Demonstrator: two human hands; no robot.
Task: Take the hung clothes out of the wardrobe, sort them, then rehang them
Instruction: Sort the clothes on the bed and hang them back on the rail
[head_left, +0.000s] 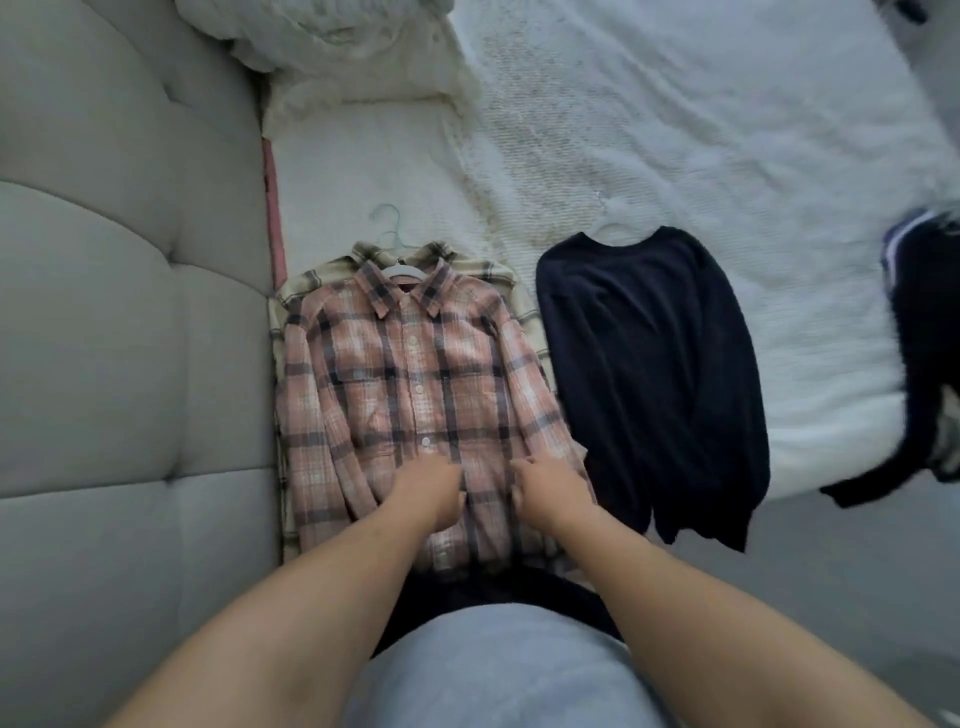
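Observation:
A pink plaid shirt (410, 384) on a white hanger (400, 270) lies flat on the bed, on top of a cream plaid shirt (322, 275) with a second hanger hook above it. My left hand (431, 493) and my right hand (545, 488) both rest on the pink shirt's lower front, fingers curled into the fabric near the button placket. To the right lies a dark navy sweater (654, 379) on a pale hanger (613, 228). Another dark garment (924, 332) with a white stripe hangs over the bed's right edge.
The bed (727, 130) has a white textured cover, with a rumpled white blanket (322, 36) at the top. A grey tufted headboard (119, 291) runs along the left. Grey floor shows at the lower right.

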